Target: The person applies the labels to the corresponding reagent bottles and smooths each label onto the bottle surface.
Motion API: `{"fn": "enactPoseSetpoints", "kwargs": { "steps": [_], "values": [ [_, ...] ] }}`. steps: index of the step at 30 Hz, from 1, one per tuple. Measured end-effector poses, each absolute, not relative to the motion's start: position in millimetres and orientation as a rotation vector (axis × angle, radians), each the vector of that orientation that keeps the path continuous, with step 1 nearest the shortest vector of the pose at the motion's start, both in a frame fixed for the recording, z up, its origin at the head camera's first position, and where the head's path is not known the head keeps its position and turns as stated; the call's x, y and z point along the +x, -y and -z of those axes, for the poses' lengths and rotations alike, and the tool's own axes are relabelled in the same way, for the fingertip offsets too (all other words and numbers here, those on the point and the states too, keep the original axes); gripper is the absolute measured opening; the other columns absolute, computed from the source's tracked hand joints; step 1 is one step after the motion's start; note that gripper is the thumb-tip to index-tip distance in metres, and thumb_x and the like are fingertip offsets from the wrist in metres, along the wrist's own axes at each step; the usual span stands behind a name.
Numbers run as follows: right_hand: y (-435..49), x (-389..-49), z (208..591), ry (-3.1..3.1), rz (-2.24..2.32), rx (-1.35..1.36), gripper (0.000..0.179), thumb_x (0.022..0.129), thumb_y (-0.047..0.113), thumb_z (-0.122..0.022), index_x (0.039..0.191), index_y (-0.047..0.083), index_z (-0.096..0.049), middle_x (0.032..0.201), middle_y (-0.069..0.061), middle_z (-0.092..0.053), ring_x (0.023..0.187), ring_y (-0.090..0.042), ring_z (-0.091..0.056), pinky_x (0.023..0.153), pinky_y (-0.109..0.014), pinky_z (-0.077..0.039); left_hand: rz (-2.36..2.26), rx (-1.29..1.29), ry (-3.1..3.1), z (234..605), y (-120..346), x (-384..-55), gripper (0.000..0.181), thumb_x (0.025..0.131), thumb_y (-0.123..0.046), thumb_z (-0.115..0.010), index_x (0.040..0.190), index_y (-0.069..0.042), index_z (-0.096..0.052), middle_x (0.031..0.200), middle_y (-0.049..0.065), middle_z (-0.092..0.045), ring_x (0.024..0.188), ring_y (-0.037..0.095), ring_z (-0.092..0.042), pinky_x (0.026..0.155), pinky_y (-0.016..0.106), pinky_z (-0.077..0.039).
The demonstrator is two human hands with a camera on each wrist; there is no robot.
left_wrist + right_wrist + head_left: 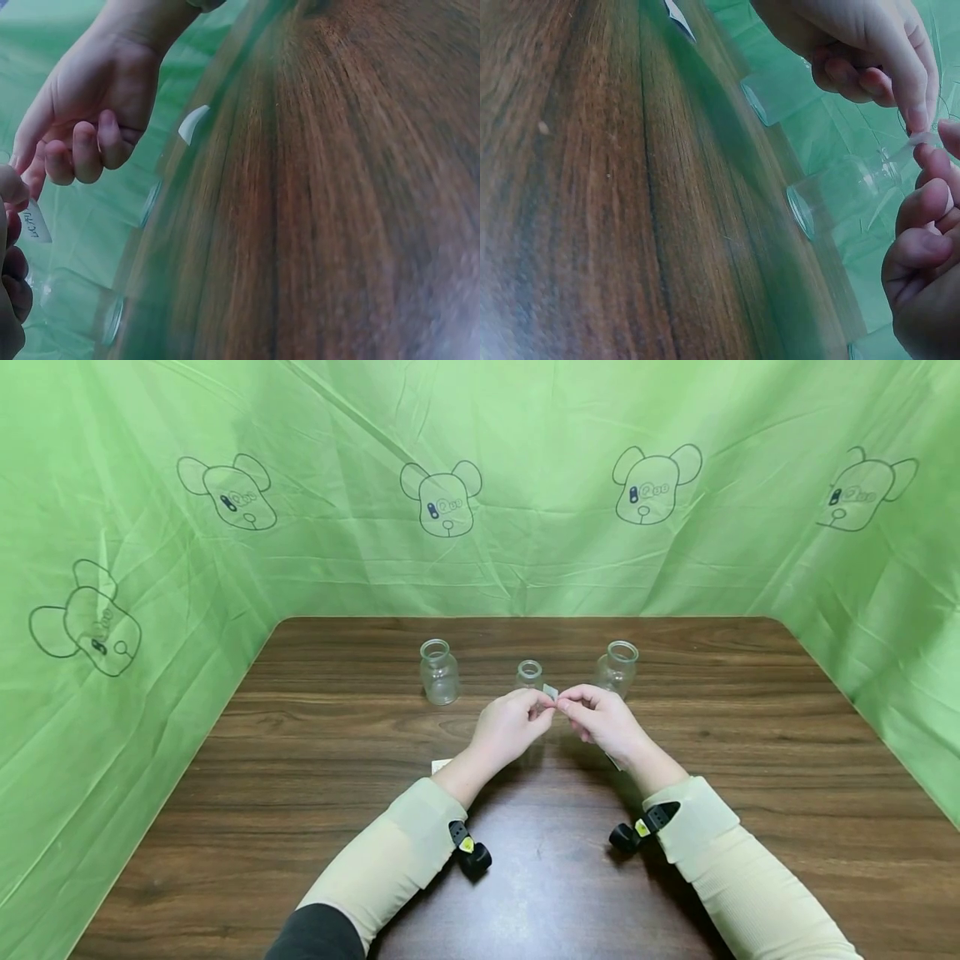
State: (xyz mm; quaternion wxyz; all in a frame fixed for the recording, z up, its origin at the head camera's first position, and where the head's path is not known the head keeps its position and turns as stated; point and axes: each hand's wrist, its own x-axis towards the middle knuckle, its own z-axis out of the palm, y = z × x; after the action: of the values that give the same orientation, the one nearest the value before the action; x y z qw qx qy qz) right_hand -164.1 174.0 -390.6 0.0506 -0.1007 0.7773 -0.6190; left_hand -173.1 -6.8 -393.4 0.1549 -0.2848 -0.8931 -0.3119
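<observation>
- Left hand (513,724) pinches a small paper slip (551,692) between thumb and forefinger, its fingertips nearly meeting those of the opposite hand.
- Right hand (602,722) also has thumb and forefinger closed on the slip; its other fingers are curled in toward the palm.
- The slip sits right at both sets of fingertips, between the two hands and raised off the table (337,827); the left wrist view shows dark writing on it.
- Just beyond the fingertips stands the small glass jar (529,675), partly hidden behind the hands.
- Farther out past the left hand, to its left, is an upright larger jar (439,677).
- Immediately beyond the right hand stands another larger jar (619,667), its lower part partly covered by that hand.
- One white paper piece (440,766) shows beside the left wrist; a second piece (193,124) lies beneath the right hand, near its wrist.
</observation>
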Motion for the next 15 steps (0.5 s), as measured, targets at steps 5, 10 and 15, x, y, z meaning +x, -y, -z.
{"fn": "enactPoseSetpoints", "kwargs": {
  "steps": [5, 10, 15],
  "values": [
    [-175.1, -164.7, 392.6, -2.384, 1.887, -0.301, 0.022, 0.092, 0.013, -0.059, 0.101, -0.006, -0.058, 0.058, 0.0, -0.047, 0.048, -0.008, -0.042, 0.045, -0.021, -0.034, 0.912, -0.836, 2.563, 395.5, 4.5, -174.6, 0.012, 0.087, -0.022, -0.062, 0.095, -0.017, -0.07, 0.069, -0.008, -0.052, 0.061, 0.006, -0.047, 0.053, 0.018, -0.036],
    [-177.7, -166.0, 396.9, -2.408, 1.904, -0.277, 0.02, 0.091, 0.012, -0.059, 0.097, -0.008, -0.058, 0.056, 0.001, -0.046, 0.048, -0.008, -0.042, 0.046, -0.021, -0.034, 0.965, -0.843, 2.562, 397.7, 3.2, -175.2, 0.014, 0.087, -0.022, -0.062, 0.096, -0.016, -0.07, 0.069, -0.008, -0.051, 0.061, 0.006, -0.046, 0.053, 0.018, -0.037],
    [-183.0, -164.3, 397.4, -2.46, 1.869, -0.25, 0.018, 0.091, 0.011, -0.059, 0.094, -0.006, -0.058, 0.057, 0.001, -0.045, 0.048, -0.008, -0.041, 0.046, -0.022, -0.034, 1.019, -0.818, 2.566, 399.8, 3.1, -175.9, 0.012, 0.087, -0.021, -0.061, 0.095, -0.016, -0.069, 0.067, -0.008, -0.05, 0.059, 0.006, -0.045, 0.052, 0.019, -0.036]
  ]
}}
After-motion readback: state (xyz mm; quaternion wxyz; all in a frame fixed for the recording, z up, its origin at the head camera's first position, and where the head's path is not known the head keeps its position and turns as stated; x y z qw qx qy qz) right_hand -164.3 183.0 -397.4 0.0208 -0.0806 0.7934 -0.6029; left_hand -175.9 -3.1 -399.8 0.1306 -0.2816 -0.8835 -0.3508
